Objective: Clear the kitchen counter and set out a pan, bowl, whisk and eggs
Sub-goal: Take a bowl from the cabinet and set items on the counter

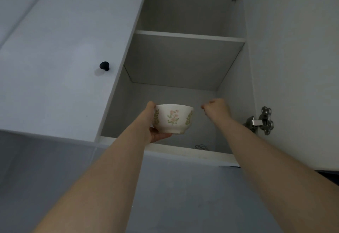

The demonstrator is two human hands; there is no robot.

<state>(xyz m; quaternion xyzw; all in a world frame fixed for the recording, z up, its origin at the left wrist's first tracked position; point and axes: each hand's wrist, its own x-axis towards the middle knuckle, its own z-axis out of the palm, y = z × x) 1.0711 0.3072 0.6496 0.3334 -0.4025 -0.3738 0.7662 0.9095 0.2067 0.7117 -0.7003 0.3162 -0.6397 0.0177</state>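
Head view, turned upward into an open wall cupboard [236, 86]: a white bowl [174, 119] painted with pink flowers and green sprigs is held upright by the left hand [149, 121]. The thumb is hooked over the rim at the bowl's left side and the fingers [163, 136] are curled beneath the foot, so the bowl is cradled between them. It is carried in the air in front of the lower compartment, above the front edge of the bottom board [183, 151].

To the right of the bowl, near it but apart, the right hand [217, 108] is raised to the same height. Its fingers are curled into the palm and nothing is seen to be held in them. Below and between the two sets of fingertips, dark wire loops of a whisk [201, 147] are just seen over the board's front edge; the rest of it is hidden.

Well above both hands the compartment is closed off by a shelf [183, 36]. Beyond the right fingers a metal hinge [264, 121] is fixed to the opened door [293, 67]. Well to the left of the left thumb a black knob [104, 66] is mounted on the closed neighbouring door [55, 67].
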